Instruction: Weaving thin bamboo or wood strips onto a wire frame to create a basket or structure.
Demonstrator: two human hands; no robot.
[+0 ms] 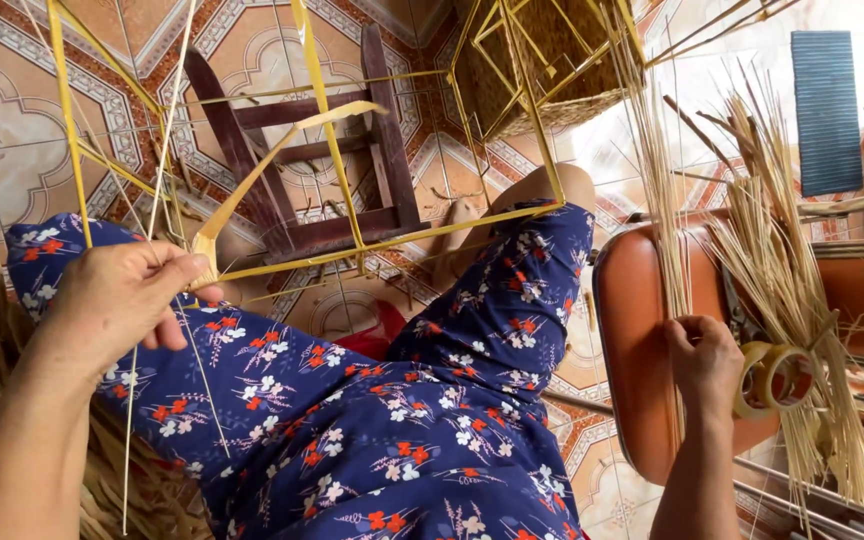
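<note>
We clamp our left grip [122, 295] on a corner of the yellow strip frame [332, 140], open floor beyond it, while our right grip [702, 360] closes round thin reeds [652, 200] beside the orange chair's edge [617, 330].

A yellow strip frame [332, 150] is gripped at one corner by the left hand [117, 300], while thin straw stalks [657, 190] are pinched by the right hand [704, 360] beside an orange stool [637, 330]
</note>
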